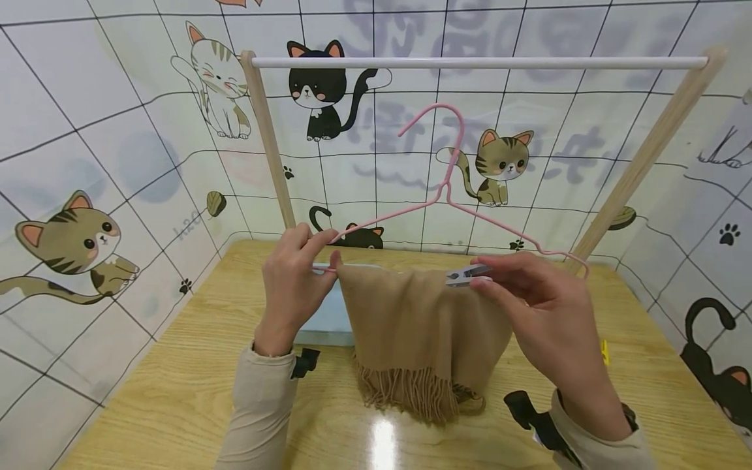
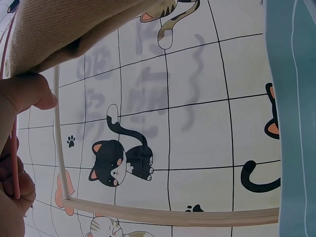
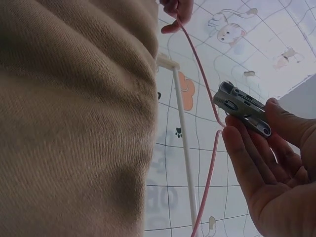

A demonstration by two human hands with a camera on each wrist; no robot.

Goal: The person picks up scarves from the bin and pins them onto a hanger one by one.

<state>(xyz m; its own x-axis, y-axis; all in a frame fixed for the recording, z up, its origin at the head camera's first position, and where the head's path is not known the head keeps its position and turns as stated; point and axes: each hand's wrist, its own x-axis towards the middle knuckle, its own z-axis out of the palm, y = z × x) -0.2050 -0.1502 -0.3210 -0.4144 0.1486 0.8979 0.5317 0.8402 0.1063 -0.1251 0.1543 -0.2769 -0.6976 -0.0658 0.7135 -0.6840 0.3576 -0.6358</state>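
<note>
A pink hanger (image 1: 388, 214) is held upright over the table, hook at the top. My left hand (image 1: 290, 287) grips its left end between thumb and fingers. Over the hanger's lower bar drapes a tan scarf (image 1: 411, 320), its fringe hanging down toward the tabletop. My right hand (image 1: 552, 313) pinches a grey clothespin (image 1: 464, 275) between thumb and fingers, jaws pointing left, in front of the scarf's top edge. Seen from the right wrist, the clothespin (image 3: 242, 107) stands apart from the scarf (image 3: 79, 118). The hanger's right end shows behind my right hand.
A rack with a white rod (image 1: 470, 63) and wooden posts (image 1: 646, 150) stands behind the hanger. On the wooden table (image 1: 188, 352), a light blue box (image 1: 326, 320) lies behind the scarf at left. Something small and yellow (image 1: 605, 351) shows beside my right wrist. Cat-print walls enclose the table.
</note>
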